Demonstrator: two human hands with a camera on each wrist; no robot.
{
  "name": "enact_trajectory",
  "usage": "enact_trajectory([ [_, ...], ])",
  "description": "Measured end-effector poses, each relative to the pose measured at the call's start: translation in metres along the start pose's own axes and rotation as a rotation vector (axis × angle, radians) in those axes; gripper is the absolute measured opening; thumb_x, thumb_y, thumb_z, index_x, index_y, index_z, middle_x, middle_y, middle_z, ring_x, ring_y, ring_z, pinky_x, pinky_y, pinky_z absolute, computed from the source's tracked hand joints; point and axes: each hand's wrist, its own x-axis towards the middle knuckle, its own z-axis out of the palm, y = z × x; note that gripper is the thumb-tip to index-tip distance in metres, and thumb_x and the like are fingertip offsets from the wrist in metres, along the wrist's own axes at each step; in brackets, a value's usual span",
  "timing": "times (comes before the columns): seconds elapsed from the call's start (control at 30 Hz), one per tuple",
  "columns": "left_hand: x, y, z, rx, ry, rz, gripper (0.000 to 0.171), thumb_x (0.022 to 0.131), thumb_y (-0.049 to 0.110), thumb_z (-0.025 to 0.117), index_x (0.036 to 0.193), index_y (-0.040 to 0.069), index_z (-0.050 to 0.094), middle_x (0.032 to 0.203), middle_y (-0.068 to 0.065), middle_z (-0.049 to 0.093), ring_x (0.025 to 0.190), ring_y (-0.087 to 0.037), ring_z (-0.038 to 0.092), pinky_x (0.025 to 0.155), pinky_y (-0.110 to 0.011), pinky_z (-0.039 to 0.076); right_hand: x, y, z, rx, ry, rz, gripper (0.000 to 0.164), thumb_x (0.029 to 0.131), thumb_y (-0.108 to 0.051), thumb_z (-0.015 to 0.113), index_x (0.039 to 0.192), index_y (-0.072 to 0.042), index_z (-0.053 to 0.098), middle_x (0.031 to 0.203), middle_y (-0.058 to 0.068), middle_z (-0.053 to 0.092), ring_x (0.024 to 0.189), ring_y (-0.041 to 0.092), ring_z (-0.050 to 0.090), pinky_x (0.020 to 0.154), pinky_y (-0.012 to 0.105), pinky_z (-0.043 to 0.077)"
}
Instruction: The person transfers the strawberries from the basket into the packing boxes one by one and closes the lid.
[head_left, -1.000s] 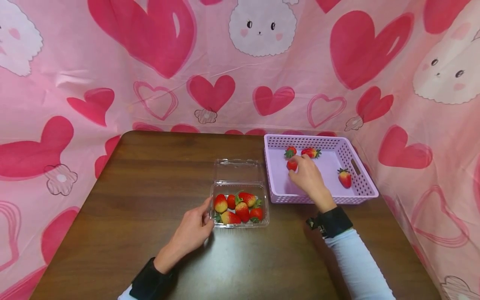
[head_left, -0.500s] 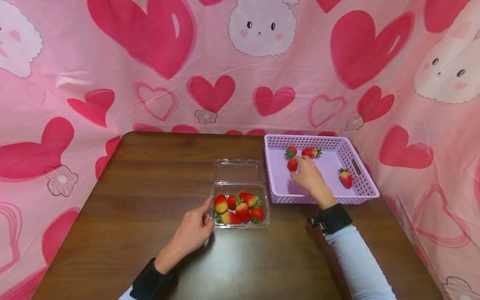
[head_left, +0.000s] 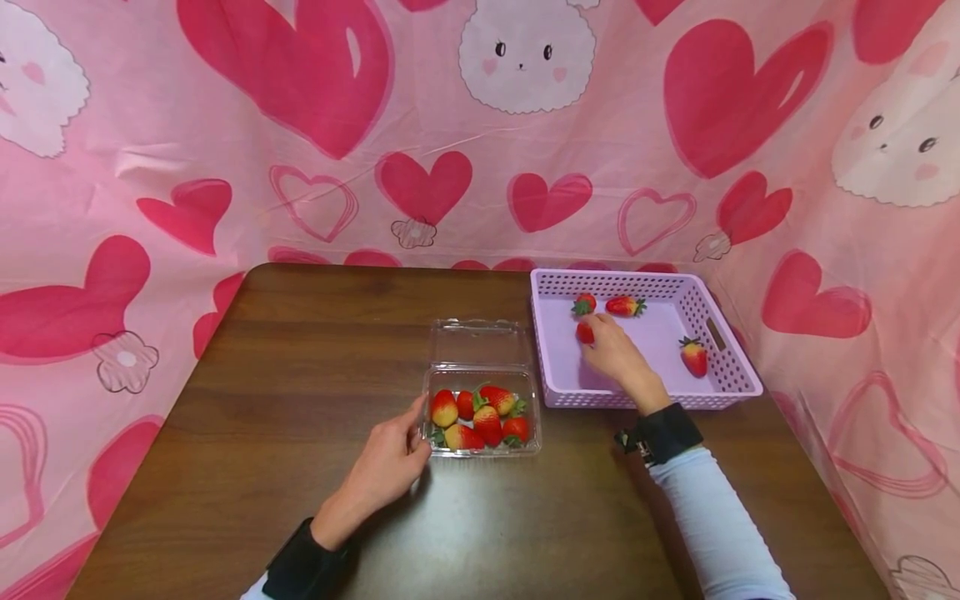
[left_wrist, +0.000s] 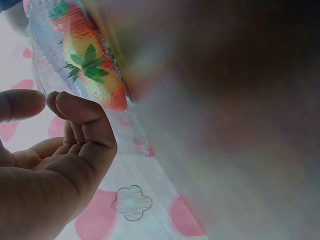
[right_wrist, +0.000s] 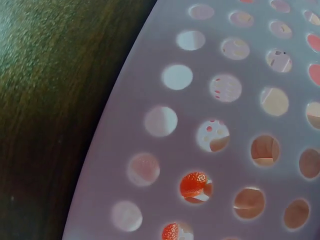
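My right hand (head_left: 617, 354) reaches into the lilac basket (head_left: 645, 397) and pinches a red strawberry (head_left: 585, 332) between thumb and fingers, low over the basket floor. Through the holes of the basket wall (right_wrist: 150, 80), the right wrist view shows parts of the fingers (right_wrist: 248, 204) and a strawberry (right_wrist: 193, 185). At the left side of an open clear plastic container (head_left: 483, 452), my left hand (head_left: 384, 458) holds the edge near its front corner. Several strawberries (head_left: 487, 425) lie inside it. Curled fingers (left_wrist: 82, 107) show beside the container's wall in the left wrist view.
Three other strawberries lie in the basket: one at the back left (head_left: 584, 304), one beside it (head_left: 625, 306) and one at the right (head_left: 693, 357). The container's lid (head_left: 478, 342) is folded back. Pink patterned cloth (head_left: 480, 208) stands behind the brown table (head_left: 315, 358).
My right hand stays at the same strawberry, its fingers shifting only slightly around it. My left hand and the container keep their places. The whole view drifts a little.
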Motion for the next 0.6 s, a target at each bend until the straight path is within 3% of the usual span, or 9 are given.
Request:
enact_trajectory([
  [0.3,0.0001,-0.0004,-0.0004,-0.023,-0.012,-0.012,0.071,0.096,0.003,0.067,0.161,0.003,0.040,0.067,-0.002,0.049,0.054,-0.016,0.046,0.051,-0.027,0.042,0.0048,0.0002,-0.0017,-0.015,-0.090,0.047,0.060,0.095,-0.004,0.062,0.151,0.009,0.044,0.150,0.035,0.044,0.138,0.052,0.046,0.114,0.064,0.035],
  [0.6,-0.0008,0.0005,0.0004,-0.015,-0.002,-0.003,0.071,0.095,0.003,0.067,0.161,0.004,0.041,0.068,-0.002,0.049,0.056,-0.017,0.046,0.051,-0.027,0.042,0.0024,0.0005,-0.0012,-0.061,-0.066,0.004,0.055,0.094,-0.003,0.064,0.145,0.013,0.051,0.141,0.034,0.053,0.130,0.051,0.053,0.111,0.062,0.039],
])
